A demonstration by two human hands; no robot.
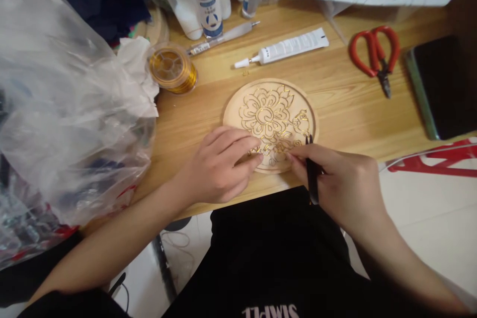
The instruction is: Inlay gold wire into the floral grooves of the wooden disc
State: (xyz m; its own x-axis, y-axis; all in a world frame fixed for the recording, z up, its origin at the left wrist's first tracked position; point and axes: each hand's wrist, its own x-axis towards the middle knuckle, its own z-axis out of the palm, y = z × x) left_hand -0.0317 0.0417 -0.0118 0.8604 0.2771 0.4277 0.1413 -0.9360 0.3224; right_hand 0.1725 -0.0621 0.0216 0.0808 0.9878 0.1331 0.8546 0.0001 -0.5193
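A round wooden plaque (233, 114) lies near the table's front edge, bearing a flower outlined in gold wire (265, 115). My left hand (223, 161) rests over its lower left rim, thumb and fingertips nearly together at the wire scrolls; whatever they pinch is too small to make out. At the lower right rim is my right hand (335, 174), closed around black tweezers (312, 174) whose tips point away from me. Its thumb and forefinger also meet over the plaque, and I cannot tell if wire is between them. Pencil-like lines show on the plaque's lower part.
Beyond the plaque lie a white glue tube (294, 47), a pen (225, 39) and a spool of gold wire (173, 68). Red-handled pliers (378, 57) and a phone (443, 87) are to the right. Bottles (206, 0) stand behind; plastic bags (74, 109) crowd the left.
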